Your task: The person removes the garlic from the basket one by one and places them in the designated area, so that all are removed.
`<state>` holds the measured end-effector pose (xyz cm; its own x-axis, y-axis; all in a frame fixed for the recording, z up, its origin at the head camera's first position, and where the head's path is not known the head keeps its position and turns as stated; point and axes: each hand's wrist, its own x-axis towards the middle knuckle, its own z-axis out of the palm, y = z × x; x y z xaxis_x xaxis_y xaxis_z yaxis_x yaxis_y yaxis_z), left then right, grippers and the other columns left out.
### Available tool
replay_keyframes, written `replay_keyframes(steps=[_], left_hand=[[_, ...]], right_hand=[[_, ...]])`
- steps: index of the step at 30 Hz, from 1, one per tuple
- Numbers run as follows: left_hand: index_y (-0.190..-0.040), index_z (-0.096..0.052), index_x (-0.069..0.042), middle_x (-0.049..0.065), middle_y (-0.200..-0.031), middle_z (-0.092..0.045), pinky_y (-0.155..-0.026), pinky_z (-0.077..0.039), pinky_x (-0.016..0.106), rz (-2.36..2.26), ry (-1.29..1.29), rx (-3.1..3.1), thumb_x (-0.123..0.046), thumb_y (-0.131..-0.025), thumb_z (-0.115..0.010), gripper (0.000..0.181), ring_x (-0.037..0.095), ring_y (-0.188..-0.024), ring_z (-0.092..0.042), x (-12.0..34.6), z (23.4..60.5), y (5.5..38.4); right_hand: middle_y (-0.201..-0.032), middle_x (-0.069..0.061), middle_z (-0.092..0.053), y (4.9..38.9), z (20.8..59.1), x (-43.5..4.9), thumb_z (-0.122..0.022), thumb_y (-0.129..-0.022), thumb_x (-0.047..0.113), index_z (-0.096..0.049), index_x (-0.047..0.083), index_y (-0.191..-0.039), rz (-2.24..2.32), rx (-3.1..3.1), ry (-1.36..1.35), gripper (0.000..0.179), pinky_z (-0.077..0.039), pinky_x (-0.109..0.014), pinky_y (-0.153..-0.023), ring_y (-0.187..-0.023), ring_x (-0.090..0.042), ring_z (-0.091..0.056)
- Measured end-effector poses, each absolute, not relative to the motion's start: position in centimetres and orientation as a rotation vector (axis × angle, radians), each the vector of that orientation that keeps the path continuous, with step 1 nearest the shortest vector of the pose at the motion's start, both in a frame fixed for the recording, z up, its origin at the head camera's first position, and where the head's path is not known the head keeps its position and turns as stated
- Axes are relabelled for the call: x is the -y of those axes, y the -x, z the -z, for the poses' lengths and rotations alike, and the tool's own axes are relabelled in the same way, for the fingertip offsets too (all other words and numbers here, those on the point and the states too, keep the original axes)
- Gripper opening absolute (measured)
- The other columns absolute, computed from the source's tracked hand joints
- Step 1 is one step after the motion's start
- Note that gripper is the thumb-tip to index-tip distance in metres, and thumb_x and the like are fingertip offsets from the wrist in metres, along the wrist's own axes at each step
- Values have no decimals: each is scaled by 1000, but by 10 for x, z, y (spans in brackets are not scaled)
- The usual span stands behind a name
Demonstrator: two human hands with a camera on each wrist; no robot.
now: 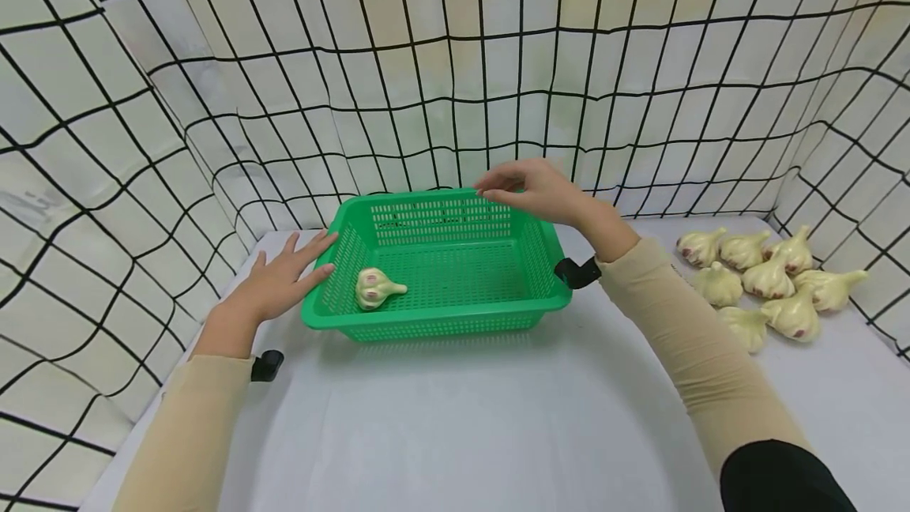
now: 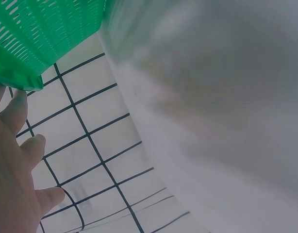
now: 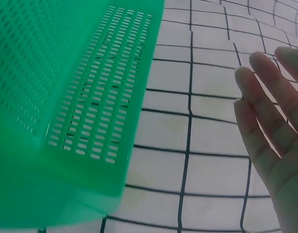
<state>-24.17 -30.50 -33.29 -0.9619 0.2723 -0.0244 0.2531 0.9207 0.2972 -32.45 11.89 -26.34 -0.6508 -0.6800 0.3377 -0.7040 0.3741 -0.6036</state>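
Note:
A green plastic basket (image 1: pixel 441 310) with slotted sides stands on the white table. One garlic bulb (image 1: pixel 375 288) lies inside it at the left, its stem pointing right. My left hand (image 1: pixel 284 279) has its fingers spread, with fingertips and thumb at the basket's left rim. In the left wrist view those fingers (image 2: pixel 15 111) touch the rim's edge from outside. Over the basket's back right rim hovers my right hand (image 1: pixel 536 190), fingers relaxed and slightly bent, holding nothing. The right wrist view shows its palm and fingers (image 3: pixel 265 92) apart from the basket wall.
Several garlic bulbs (image 1: pixel 768 283) lie in a group on the table (image 1: pixel 441 425) at the right, beyond my right forearm. Black netting (image 1: pixel 483 93) over white panels encloses the back and both sides, close behind the basket.

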Motion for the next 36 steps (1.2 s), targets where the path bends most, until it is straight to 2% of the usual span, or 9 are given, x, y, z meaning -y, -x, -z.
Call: replay_keyframes(steps=[4,12,20,26,36], left_hand=[[-167,-17,-20,13,-170,-13,-110,11,77,-428,-413,-3021,-55,-109,-37,71,46,-154,6,307,333,242],[-167,-17,-21,13,-170,-14,-110,12,77,-439,-415,-3030,-55,-108,-36,70,45,-154,6,308,337,244],[-167,-17,-21,13,-171,-14,-110,11,78,-435,-420,-3026,-56,-108,-36,70,46,-154,6,309,337,245],[-167,-17,-21,11,-171,-12,-110,11,77,-439,-409,-3020,-55,-109,-36,70,45,-154,6,308,335,243],[-166,-17,-21,10,-171,-13,-110,10,79,-451,-414,-3017,-53,-109,-37,69,46,-154,6,307,335,243]], right_hand=[[-118,-6,-74,330,265,-98,-61,-104,10,-69,6,-129,-1084,2605,-1342,27,-53,-39,-97,-110,-21,-69],[-123,-5,-71,334,266,-58,-59,-104,10,-69,8,-130,-844,2659,-1507,28,-52,-41,-99,-113,-22,-66],[-128,-2,-69,337,282,-12,-60,-104,13,-69,10,-133,-619,2755,-1641,30,-49,-30,-98,-111,-15,-66],[-127,-3,-69,337,293,15,-61,-104,12,-68,10,-133,-619,2765,-1696,30,-51,-25,-93,-112,-15,-65],[-129,-7,-68,344,307,42,-60,-105,13,-65,8,-135,-749,2835,-1672,31,-50,-27,-99,-121,-22,-62]])
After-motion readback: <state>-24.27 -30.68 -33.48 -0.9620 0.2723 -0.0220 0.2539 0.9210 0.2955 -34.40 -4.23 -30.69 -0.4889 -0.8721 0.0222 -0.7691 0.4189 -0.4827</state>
